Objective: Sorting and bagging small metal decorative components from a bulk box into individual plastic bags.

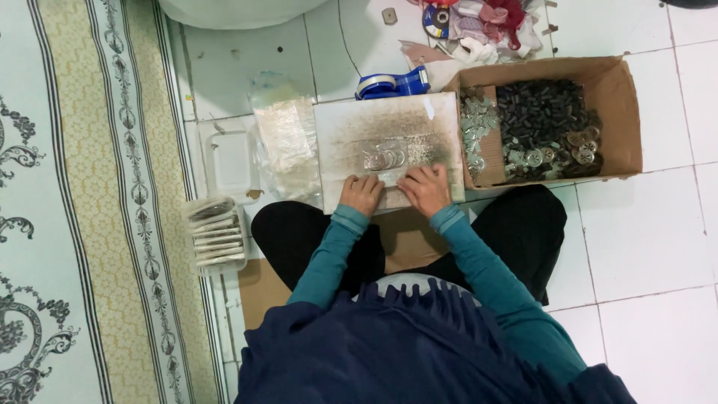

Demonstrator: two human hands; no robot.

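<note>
Both hands rest knuckles-up at the near edge of a stained white board (389, 127): left hand (362, 193) and right hand (425, 188), fingers curled, grip unclear. Small round metal discs (385, 158) lie at 12 o'clock from them; a cardboard box (621, 112) abuts the board's 3 o'clock edge, plastic bags (284, 138) its 9 o'clock edge.

Matt, grimy board (389, 127), speckled dark. Shiny metal discs (385, 158) on it. Brown cardboard box (613, 112), rough and dull, holding dull dark pieces (542, 112) and bright metal parts (475, 120). Clear, crinkled plastic bags (288, 138). Glossy white floor tiles (643, 232). Woven patterned rug (82, 202). Glossy blue plastic tape dispenser (393, 84).
</note>
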